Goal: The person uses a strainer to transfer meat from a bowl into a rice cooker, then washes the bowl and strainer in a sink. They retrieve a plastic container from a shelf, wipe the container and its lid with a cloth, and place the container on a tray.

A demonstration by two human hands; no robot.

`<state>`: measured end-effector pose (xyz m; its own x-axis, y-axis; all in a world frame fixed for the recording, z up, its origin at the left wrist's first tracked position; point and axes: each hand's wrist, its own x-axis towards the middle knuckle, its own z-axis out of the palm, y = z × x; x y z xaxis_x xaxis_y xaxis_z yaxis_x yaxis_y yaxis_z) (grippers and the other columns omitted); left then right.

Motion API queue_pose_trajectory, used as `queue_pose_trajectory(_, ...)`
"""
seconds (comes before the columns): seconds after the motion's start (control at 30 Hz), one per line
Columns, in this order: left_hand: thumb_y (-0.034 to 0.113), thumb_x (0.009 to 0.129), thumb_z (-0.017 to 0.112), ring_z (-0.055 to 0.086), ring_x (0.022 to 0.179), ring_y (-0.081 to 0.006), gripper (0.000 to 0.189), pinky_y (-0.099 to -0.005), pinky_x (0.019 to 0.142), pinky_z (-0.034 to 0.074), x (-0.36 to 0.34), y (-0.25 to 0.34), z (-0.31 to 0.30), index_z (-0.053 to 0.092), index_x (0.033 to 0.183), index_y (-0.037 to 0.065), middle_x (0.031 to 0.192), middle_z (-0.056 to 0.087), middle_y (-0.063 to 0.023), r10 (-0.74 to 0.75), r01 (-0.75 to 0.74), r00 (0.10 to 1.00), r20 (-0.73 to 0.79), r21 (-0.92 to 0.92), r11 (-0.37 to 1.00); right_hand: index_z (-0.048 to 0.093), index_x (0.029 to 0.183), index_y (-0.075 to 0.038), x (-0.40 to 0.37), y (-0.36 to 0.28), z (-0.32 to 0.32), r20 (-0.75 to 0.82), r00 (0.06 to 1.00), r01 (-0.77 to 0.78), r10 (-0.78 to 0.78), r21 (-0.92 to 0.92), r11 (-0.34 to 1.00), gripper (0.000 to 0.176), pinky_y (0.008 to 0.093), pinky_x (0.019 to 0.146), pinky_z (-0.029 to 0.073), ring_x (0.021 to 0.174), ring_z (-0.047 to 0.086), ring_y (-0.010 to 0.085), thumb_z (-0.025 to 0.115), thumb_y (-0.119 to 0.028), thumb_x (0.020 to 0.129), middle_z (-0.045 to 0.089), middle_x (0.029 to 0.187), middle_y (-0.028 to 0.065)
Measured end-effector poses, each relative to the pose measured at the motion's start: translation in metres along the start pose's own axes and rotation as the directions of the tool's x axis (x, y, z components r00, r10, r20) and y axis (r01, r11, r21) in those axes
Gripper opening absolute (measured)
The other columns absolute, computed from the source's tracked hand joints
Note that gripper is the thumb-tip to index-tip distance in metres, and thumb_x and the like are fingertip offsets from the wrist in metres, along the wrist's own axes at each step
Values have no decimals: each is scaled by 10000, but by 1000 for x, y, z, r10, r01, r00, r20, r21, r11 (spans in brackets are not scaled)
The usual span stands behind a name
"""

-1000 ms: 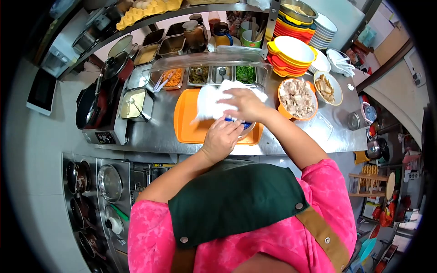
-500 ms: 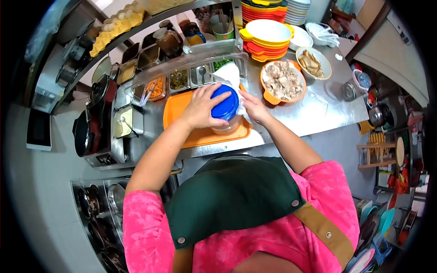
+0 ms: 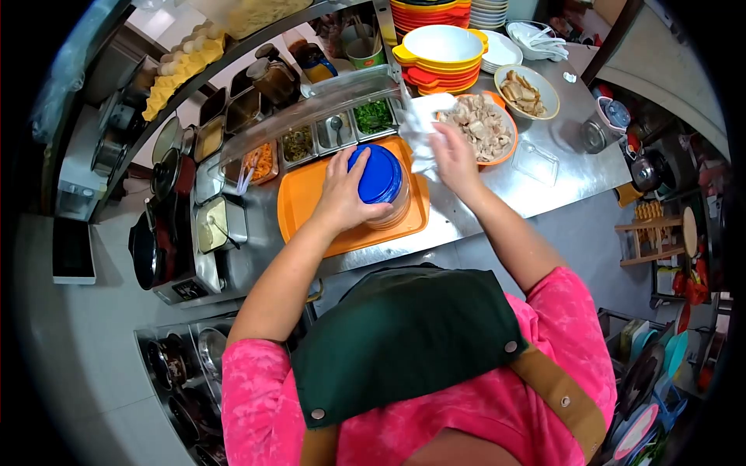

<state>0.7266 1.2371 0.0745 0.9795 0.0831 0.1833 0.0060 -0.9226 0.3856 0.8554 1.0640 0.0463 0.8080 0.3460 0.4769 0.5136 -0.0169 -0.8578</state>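
Note:
A clear jar [image 3: 395, 211] with a blue lid [image 3: 379, 172] stands on the orange tray [image 3: 298, 206], slightly tilted in view. Fingers and thumb of my left hand [image 3: 340, 194] wrap around the lid's left side. My right hand [image 3: 457, 161], to the right of the jar and apart from it, grips a crumpled white cloth or paper towel [image 3: 422, 132]. This wipe hangs in front of the left part of an orange bowl of pale cut pieces [image 3: 486, 128], possibly meat or mushrooms. The jar's contents are hard to make out.
Behind the tray, steel food pans hold chopped greens [image 3: 373, 116] and shredded orange vegetable [image 3: 262, 161], under a clear cover [image 3: 311, 109]. Stacked yellow and red bowls [image 3: 439, 58] stand at the back. A bowl of brown slices [image 3: 527, 93] and a clear plastic container [image 3: 536, 163] are to the right.
My right hand has moved away from the jar, to the right and up, carrying the white wipe. My left hand stays on the blue lid.

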Motion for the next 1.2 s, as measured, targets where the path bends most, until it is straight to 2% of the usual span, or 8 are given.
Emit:
queue_pose_trajectory(0.1,423,486,715,247,1171,-390,902,-437,969,244,-1,-4,3,362,1225,45,1255,284,-220,34,-34,999,-30,9,999,575,891,-36,17,12,21,484,782,470,-392,-44,882,165,322,695,434,801,517,285,565,-74,731,512,829,122)
queue_pose_trajectory(0.47,436,484,690,234,1177,-391,894,-418,983,224,-2,-3,2,389,1178,-40,1251,271,-257,-63,62,998,26,26,998,556,743,-39,59,-24,6,877,330,750,-350,-18,661,93,325,670,417,775,495,252,555,-49,650,491,773,82)
queue_pose_trajectory(0.73,264,421,782,283,1153,-382,959,-412,966,250,-11,-13,26,247,1177,18,1238,282,-231,34,-104,938,-346,-187,977,561,703,-16,-21,-65,32,816,539,722,-207,-321,613,114,331,641,448,758,504,245,527,-96,628,506,776,104)
queue_pose_trajectory(0.87,207,499,775,227,1205,-374,941,-407,988,218,-15,-27,38,161,1187,19,1298,137,-272,47,-145,922,-385,-230,962,588,732,2,-31,-79,69,809,571,698,-135,-393,598,148,349,643,471,747,542,277,557,-91,621,541,807,142)
queue_pose_trajectory(0.97,203,539,759,78,1256,-375,1092,-406,1019,137,-23,-27,26,-26,1274,13,1335,-16,-270,79,-180,941,-328,-290,940,598,774,11,-11,-79,85,793,562,384,237,-503,774,137,374,682,461,790,571,322,507,-45,689,581,828,195)
queue_pose_trajectory(1.07,279,503,785,-61,1271,-345,1235,-399,1032,71,-31,-26,9,-126,1300,34,1354,-109,-234,70,-136,971,-228,-292,947,591,847,12,2,-67,73,651,692,-325,312,-106,940,139,327,651,471,714,599,226,515,-61,756,610,829,114)
queue_pose_trajectory(1.13,312,481,798,-72,1274,-330,1248,-400,1032,70,-45,-20,-6,-94,1315,56,1368,-90,-205,-17,-67,973,-230,-355,933,566,914,11,13,-63,48,766,497,-811,408,241,533,161,295,653,480,737,594,171,516,-70,784,604,841,84)
queue_pose_trajectory(1.2,484,469,761,-19,1274,-346,1262,-434,1020,100,-51,-17,-11,-68,1320,60,1372,-40,-202,-1,-92,970,-243,-372,923,510,1021,27,13,-56,29,841,488,-852,234,400,337,260,313,728,490,810,596,191,532,-62,778,591,917,112)
